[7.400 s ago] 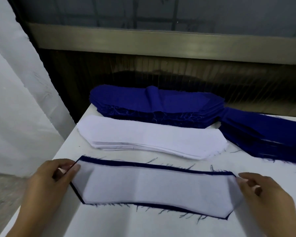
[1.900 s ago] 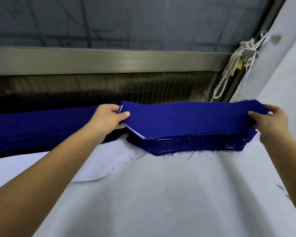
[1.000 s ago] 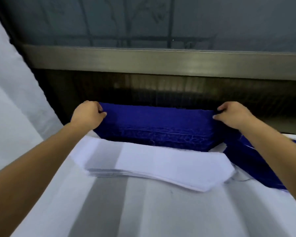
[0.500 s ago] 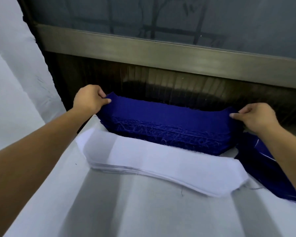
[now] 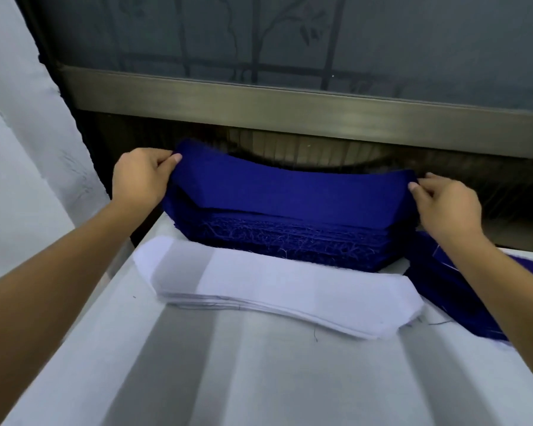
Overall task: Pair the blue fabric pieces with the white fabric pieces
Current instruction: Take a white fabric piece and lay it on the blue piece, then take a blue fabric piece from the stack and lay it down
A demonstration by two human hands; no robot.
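Nearest lay the desk [image 5: 259, 379], covered in a smooth pale sheet with a few stray threads on it. Beyond that sat the white fabric pieces [image 5: 274, 287], a thin, flat stack of long strips with angled ends, their edges slightly fanned. Just behind and touching them rose the blue fabric pieces [image 5: 290, 244], a thick pile of the same elongated shape with frayed, thready cut edges. The top blue piece [image 5: 290, 192] was raised off that pile, sagging in the middle. The left hand [image 5: 139, 176] pinched its left tip with curled fingers [image 5: 166, 159], and the right hand [image 5: 446, 207] pinched its right tip the same way. A second blue pile [image 5: 443, 290] spread flatter on the desk under the right forearm. Farthest back ran a dull metal rail [image 5: 290, 109] beneath frosted glass [image 5: 290, 41].
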